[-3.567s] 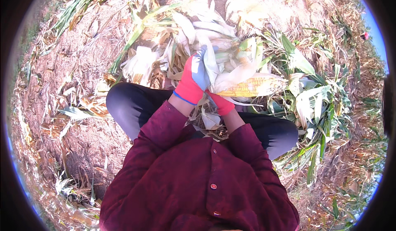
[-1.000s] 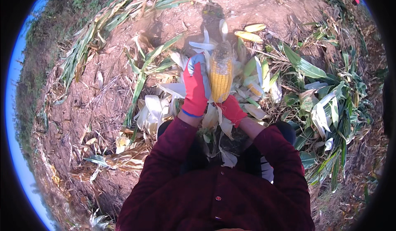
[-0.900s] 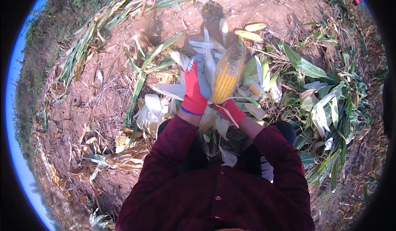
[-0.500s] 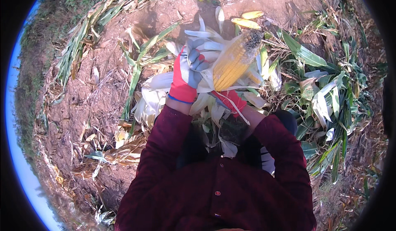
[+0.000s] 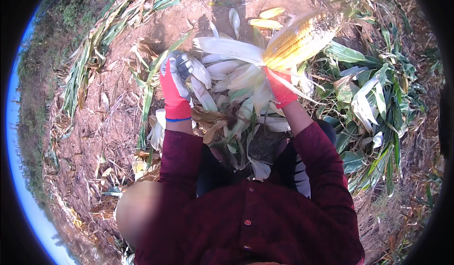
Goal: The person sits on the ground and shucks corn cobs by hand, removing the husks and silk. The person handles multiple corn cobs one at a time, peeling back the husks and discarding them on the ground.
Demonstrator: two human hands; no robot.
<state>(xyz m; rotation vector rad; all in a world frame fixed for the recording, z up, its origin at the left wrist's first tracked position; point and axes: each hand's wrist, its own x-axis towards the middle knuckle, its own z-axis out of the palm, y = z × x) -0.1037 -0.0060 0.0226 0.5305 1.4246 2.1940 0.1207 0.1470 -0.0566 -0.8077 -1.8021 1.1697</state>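
Observation:
My right hand (image 5: 281, 89), in a red glove, is closed around the husk-covered base of a corn cob (image 5: 299, 41). The cob tilts up to the right, its yellow kernels bare and its tip dark and ragged. Pale husk leaves (image 5: 231, 47) spread left from its base, and a thin strip hangs over my right hand. My left hand (image 5: 177, 73), in a red and grey glove, is apart from the cob at the left. Its fingers are loosely bent and apart, beside loose husks (image 5: 202, 94), with nothing plainly held.
Two yellow cobs (image 5: 266, 23) lie on the soil beyond my hands. Green stalks and leaves (image 5: 373, 94) heap at the right, and a row of cut stalks (image 5: 94, 42) runs along the left. Dry husks lie between my legs. A blurred beige round shape (image 5: 137, 213) is at lower left.
My left hand has come away from the cob's husk and moved left. My right hand has carried the cob up and to the right. The beige shape has appeared at lower left.

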